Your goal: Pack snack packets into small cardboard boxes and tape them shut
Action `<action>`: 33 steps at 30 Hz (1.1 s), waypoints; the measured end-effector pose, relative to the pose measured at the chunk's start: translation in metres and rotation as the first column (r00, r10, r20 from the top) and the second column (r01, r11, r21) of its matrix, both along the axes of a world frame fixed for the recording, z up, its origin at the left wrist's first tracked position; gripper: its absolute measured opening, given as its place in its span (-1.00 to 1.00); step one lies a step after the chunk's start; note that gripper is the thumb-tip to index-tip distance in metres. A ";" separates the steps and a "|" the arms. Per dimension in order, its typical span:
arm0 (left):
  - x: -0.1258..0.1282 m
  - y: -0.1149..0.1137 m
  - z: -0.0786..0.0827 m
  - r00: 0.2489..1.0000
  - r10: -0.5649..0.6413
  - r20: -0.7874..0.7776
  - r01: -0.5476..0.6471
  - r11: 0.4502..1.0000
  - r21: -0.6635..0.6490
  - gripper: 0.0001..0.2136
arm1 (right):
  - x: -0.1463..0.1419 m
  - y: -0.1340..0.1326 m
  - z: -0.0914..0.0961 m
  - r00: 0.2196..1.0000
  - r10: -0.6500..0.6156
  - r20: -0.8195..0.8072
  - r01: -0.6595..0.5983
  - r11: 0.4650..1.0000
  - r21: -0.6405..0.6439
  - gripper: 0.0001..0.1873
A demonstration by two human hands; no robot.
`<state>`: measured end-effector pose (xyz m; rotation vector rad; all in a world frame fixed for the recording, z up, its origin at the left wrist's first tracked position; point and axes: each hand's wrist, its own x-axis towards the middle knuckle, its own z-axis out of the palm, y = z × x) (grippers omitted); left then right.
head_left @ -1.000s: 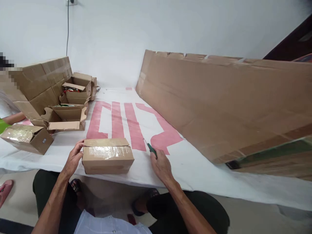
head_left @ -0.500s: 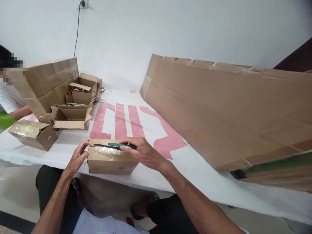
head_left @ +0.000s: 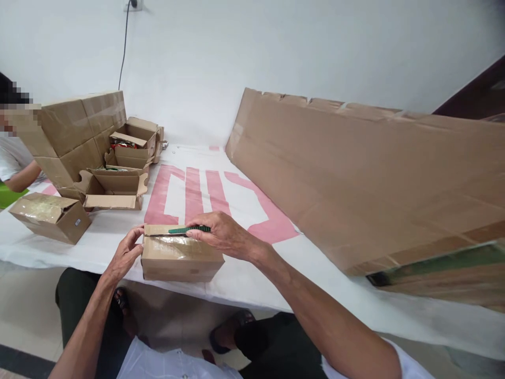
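Note:
A small taped cardboard box [head_left: 179, 259] lies at the near edge of the white table cover [head_left: 300, 263]. My left hand [head_left: 125, 254] presses its left end, fingers curled against the side. My right hand [head_left: 223, 236] reaches over the box top and grips a green-handled cutter [head_left: 188, 230], whose blade lies flat along the far top edge of the box, pointing left.
A large brown carton [head_left: 366, 173] lies along the right side. At the left stand several open small boxes [head_left: 114, 188], a tall carton [head_left: 74, 131] and a closed taped box [head_left: 49, 216]. Another person's arm [head_left: 19, 181] shows at the far left.
My right hand lifted the green cutter from the table right of the box and brought it over the box top; the blade has since slid slightly left along the far edge.

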<state>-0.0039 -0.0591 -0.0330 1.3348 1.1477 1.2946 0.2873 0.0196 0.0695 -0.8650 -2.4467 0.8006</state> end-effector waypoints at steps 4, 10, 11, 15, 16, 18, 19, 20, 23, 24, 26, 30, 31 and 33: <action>-0.002 0.001 0.000 1.000 -0.002 0.014 0.002 1.000 0.016 -0.69 | -0.010 0.004 0.013 0.994 0.025 0.102 -0.030 0.998 0.048 -0.76; -0.004 0.006 0.002 1.000 -0.008 -0.004 0.008 0.999 0.037 -0.59 | -0.027 0.008 0.038 0.948 -0.006 0.318 -0.043 0.988 0.147 -0.74; -0.004 0.007 0.002 1.000 -0.006 -0.004 0.006 0.999 0.035 -0.59 | -0.030 0.008 0.043 0.935 -0.018 0.355 -0.046 0.984 0.171 -0.73; -0.005 0.012 0.001 1.000 0.022 -0.002 -0.022 0.999 0.025 -0.60 | -0.036 0.007 0.057 0.887 -0.052 0.459 -0.073 0.965 0.252 -0.71; -0.005 0.013 0.001 1.000 0.026 -0.008 -0.026 0.999 0.022 -0.62 | -0.036 0.007 0.058 0.878 -0.053 0.476 -0.084 0.961 0.263 -0.70; -0.006 0.013 0.001 0.999 0.030 -0.030 -0.029 0.999 0.016 -0.66 | -0.029 0.008 0.058 0.863 -0.054 0.502 -0.102 0.955 0.278 -0.68; -0.006 0.012 0.001 0.999 0.029 -0.046 -0.029 1.000 0.011 -0.68 | -0.024 0.009 0.057 0.859 -0.048 0.510 -0.112 0.954 0.279 -0.67; -0.006 0.012 0.002 0.997 0.025 -0.066 -0.025 1.000 0.005 -0.70 | -0.017 0.010 0.054 0.857 -0.040 0.513 -0.123 0.952 0.280 -0.67; -0.007 0.010 0.004 0.991 0.007 -0.132 -0.008 1.000 -0.002 -0.74 | 0.010 0.014 0.046 0.862 -0.051 0.505 -0.117 0.948 0.295 -0.67; -0.008 0.010 0.004 0.989 0.007 -0.151 -0.007 1.000 0.002 -0.73 | 0.019 0.015 0.043 0.858 -0.076 0.508 -0.097 0.947 0.305 -0.66; -0.009 0.011 0.005 0.983 0.021 -0.184 -0.018 1.000 0.021 -0.70 | 0.039 0.017 0.036 0.847 -0.129 0.516 -0.047 0.948 0.314 -0.64; -0.011 0.015 0.004 0.969 0.043 -0.244 -0.028 0.998 0.064 -0.67 | 0.082 0.020 0.030 0.882 -0.135 0.452 0.027 0.971 0.238 -0.64; -0.012 0.016 0.003 0.968 0.045 -0.247 -0.029 0.997 0.070 -0.67 | 0.094 0.021 0.030 0.902 -0.143 0.407 0.057 0.975 0.215 -0.63; -0.014 0.017 0.000 0.971 0.045 -0.234 -0.029 0.997 0.073 -0.67 | 0.120 0.023 0.027 0.938 -0.205 0.280 0.161 0.972 0.174 -0.59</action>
